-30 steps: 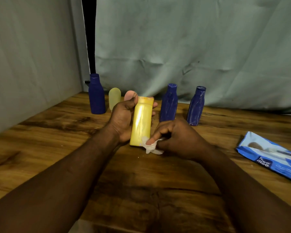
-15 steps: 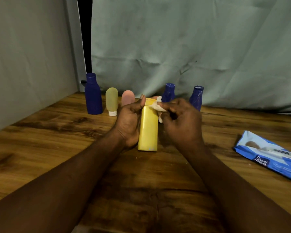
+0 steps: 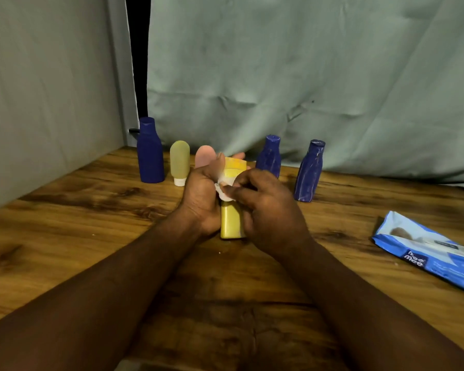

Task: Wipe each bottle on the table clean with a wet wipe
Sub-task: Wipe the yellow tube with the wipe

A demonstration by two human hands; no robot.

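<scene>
Wiping of yellow bottle [image 3: 232, 223], head view.
Left hand [image 3: 202, 199] curls round the upright bottle at mid-table [image 3: 65, 223]; right hand [image 3: 268, 210] pinches wet wipe [image 3: 223, 190] against its upper front. Judged light, stiff, slick when damp: grip mid-body.

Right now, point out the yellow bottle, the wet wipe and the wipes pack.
yellow bottle [image 3: 231, 223]: head view, lower body just above its base.
wet wipe [image 3: 223, 195]: head view, crumpled white edge against the bottle.
wipes pack [image 3: 439, 266]: head view, blue top face beside the logo.
</scene>
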